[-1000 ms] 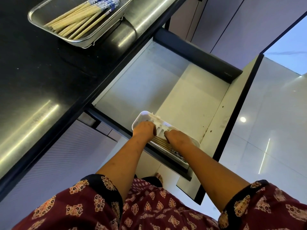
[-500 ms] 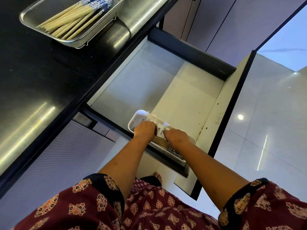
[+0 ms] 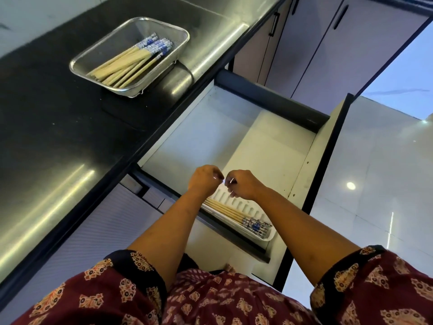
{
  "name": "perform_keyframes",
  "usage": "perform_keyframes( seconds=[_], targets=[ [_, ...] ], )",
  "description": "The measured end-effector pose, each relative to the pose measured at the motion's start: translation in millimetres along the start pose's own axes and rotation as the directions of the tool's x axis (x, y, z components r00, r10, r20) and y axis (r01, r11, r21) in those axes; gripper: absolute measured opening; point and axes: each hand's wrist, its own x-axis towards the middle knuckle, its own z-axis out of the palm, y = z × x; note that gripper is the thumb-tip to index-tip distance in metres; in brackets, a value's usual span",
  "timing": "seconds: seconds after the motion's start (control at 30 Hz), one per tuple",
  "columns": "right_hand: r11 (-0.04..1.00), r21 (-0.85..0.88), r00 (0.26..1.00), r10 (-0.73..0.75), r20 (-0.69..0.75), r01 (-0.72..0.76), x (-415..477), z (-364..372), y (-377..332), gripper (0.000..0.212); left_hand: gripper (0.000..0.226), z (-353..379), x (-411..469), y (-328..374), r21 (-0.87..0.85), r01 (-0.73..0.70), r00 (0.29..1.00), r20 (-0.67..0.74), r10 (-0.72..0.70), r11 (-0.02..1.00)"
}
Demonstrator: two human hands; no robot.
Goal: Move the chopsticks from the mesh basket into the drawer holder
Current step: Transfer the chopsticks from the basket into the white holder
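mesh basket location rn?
Head view, upper left: mesh basket sits on the black countertop, chopsticks inside, beyond the open drawer.

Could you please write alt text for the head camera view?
Two bare hands, left and right, hover loosely curled over a white holder of chopsticks in an open drawer. More chopsticks fill a mesh basket on the black counter.

Mesh basket (image 3: 178, 36) sits on counter (image 3: 58, 127), far left, chopsticks (image 3: 131, 64) inside. Open drawer (image 3: 302, 174) lies right of counter. Holder (image 3: 269, 238) at drawer's near edge, with chopsticks (image 3: 225, 211) in it. Left hand (image 3: 205, 179) and right hand (image 3: 242, 186) above holder, fingertips close together.
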Motion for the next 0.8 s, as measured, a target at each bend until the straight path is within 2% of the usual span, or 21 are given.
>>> perform_keyframes(
  seconds=[0.17, 0.47, 0.67, 0.8],
  targets=[
    [0.991, 0.041, 0.987, -0.120, -0.105, 0.125, 6.9, -16.2, -37.9, 0.010, 0.012, -43.0, 7.0, 4.8, -0.076, -0.026, 0.995, -0.098, 0.018, 0.997],
    [0.942, 0.101, 0.928, -0.289, -0.234, 0.319, 36.4, -41.0, -126.5, 0.018, 0.020, -132.4, 19.6, 1.6, -0.057, -0.104, 0.944, -0.321, 0.080, 0.993],
    [0.897, 0.026, 0.852, -0.411, -0.325, 0.442, 65.4, -61.1, -204.9, 0.018, 0.019, -214.5, 49.6, -13.9, -0.061, -0.165, 0.903, -0.411, 0.126, 0.984],
    [0.880, -0.115, 0.789, -0.466, -0.402, 0.461, 100.6, -75.1, -257.5, 0.018, 0.018, -265.4, 80.0, -23.6, -0.104, -0.144, 0.869, -0.489, 0.076, 0.984]
  ],
)
